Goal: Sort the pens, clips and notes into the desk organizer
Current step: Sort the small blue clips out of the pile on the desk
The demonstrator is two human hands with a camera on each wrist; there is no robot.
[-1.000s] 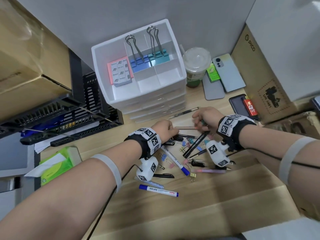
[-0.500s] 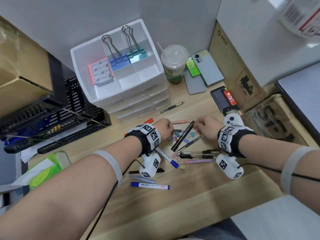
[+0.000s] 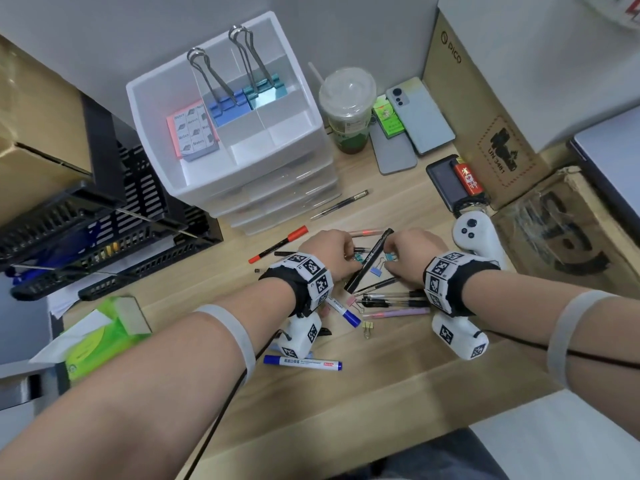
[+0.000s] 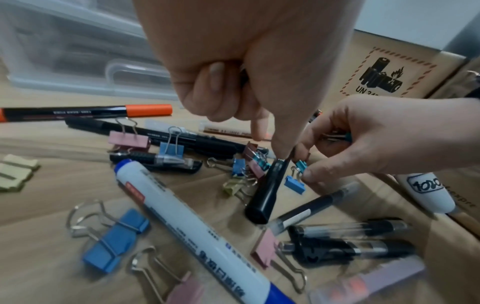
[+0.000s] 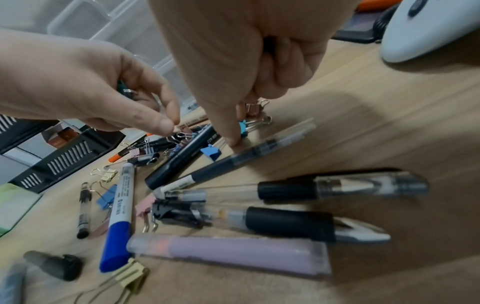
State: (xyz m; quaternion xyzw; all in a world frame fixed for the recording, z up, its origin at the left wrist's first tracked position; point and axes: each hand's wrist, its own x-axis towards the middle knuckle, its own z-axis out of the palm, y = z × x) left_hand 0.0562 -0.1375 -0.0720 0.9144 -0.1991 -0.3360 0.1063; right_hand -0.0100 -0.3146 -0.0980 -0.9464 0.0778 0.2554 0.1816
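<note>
**Two hands close on a knot of small binder clips at the middle of the pile.**

Head view: the left hand (image 3: 329,251) and right hand (image 3: 410,252) meet over the wooden surface (image 3: 381,375), a black marker pen (image 3: 369,261) lying slantwise between them; the white plastic desk organizer (image 3: 304,98) stands beyond, nearer the left hand.
Left wrist view: the right hand's grip pinches a small teal binder clip (image 4: 301,165), with another clip tucked in its curled fingers, while a small blue binder clip (image 4: 294,185) lies just below, handles pointing up toward that hand.
Right wrist view: the left hand curls round a teal clip (image 5: 122,87), thumb and forefinger nearly closed above the clips on the surface; the right hand appears better placed for the blue clip.
</note>
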